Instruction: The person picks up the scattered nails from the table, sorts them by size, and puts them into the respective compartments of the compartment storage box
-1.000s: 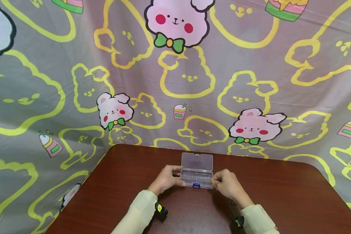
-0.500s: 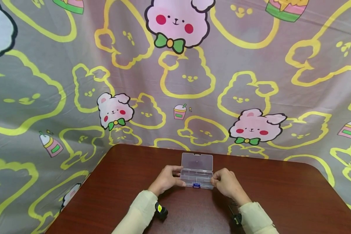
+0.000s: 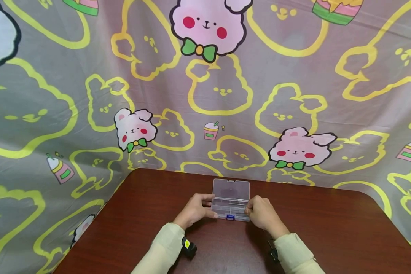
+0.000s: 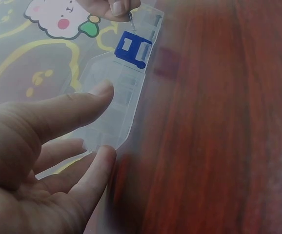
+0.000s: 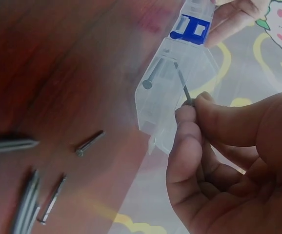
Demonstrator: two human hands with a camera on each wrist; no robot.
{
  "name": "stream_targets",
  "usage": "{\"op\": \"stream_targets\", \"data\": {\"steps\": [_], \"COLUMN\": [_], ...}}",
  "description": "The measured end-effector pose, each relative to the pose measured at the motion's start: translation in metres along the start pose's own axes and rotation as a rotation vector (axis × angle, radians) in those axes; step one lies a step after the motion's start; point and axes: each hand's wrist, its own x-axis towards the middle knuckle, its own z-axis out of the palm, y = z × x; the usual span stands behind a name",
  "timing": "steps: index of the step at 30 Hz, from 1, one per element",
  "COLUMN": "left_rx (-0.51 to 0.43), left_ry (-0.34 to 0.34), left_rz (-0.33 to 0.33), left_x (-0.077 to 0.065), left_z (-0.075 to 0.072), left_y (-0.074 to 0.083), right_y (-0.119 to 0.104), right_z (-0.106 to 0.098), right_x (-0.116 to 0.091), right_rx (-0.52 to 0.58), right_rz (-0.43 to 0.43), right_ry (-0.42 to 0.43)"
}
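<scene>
A clear plastic compartment box (image 3: 222, 209) stands on the table, its lid (image 3: 231, 189) raised at the back and a blue latch (image 3: 230, 217) at its front. My left hand (image 3: 193, 210) holds the box's left end, thumb at the front corner and fingers at the side. Over the right-hand part of the box, my right hand (image 3: 263, 214) pinches a thin metal nail (image 5: 182, 82) near its head between thumb and index finger. The nail's shank points into the box. Another nail (image 5: 153, 74) shows through the clear plastic.
Loose on the table, in the right wrist view, lie a short nail (image 5: 90, 143), a thin nail (image 5: 52, 200) and thicker nails (image 5: 26, 204) beside it. A pointed metal piece (image 5: 9, 146) enters from the left edge. A patterned curtain (image 3: 226, 114) hangs behind the table (image 3: 157, 190).
My right hand and forearm have shifted slightly left, bringing the fingers further over the box's right end. The left hand and the box have stayed put.
</scene>
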Motion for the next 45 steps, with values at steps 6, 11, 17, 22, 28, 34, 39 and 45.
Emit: {"op": "stream_targets", "data": {"steps": [6,11,17,22,28,34,39,45], "left_rx": [0.008,0.008,0.014,0.017,0.017,0.015,0.018,0.015], "left_ry": [-0.005,-0.01,-0.014,-0.012,-0.011,-0.004,-0.005,-0.002], "left_rz": [0.003,0.007,0.009,0.007,0.004,0.003,0.008,0.008], "left_x": [0.001,0.001,0.001,0.002,0.002,0.001,0.001,0.0], "left_z": [0.0,-0.001,-0.001,-0.001,-0.001,-0.001,-0.001,0.0], "left_y": [0.0,0.0,0.0,-0.001,-0.001,-0.001,-0.001,-0.001], "right_y": [-0.003,-0.005,-0.003,0.0,0.003,0.008,0.013,0.018], "right_z": [0.001,0.001,0.001,0.0,-0.003,-0.007,-0.01,-0.012], "right_x": [0.002,0.004,0.005,0.005,0.001,-0.005,-0.011,-0.02], "right_rx": [-0.042,-0.048,-0.029,-0.008,0.016,0.028,0.037,0.044], "right_rz": [0.021,0.029,0.024,0.006,-0.034,0.001,0.055,0.089], "right_ry": [-0.017,-0.021,-0.022,-0.012,0.014,0.036,0.031,0.047]}}
